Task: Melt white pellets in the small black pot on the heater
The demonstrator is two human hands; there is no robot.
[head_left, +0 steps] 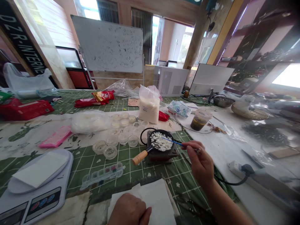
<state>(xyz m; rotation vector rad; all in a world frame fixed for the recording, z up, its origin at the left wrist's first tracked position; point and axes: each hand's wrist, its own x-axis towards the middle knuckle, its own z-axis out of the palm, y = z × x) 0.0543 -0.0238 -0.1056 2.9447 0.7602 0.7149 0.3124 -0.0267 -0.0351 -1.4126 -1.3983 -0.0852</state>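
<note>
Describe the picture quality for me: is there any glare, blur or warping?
In the head view, daylight through the right-hand window burns out to white; the wide lens skews the whiteboard; the right hand and its thin blue-handled tool look fairly sharp; the left hand is cut off by the bottom edge.

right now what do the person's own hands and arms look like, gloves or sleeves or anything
Both hands are bare: the right hand and the left hand wear no gloves, and no ring or watch shows. The right forearm is bare to the bottom of the view, with no sleeve in sight. The left wrist is out of frame.
</note>
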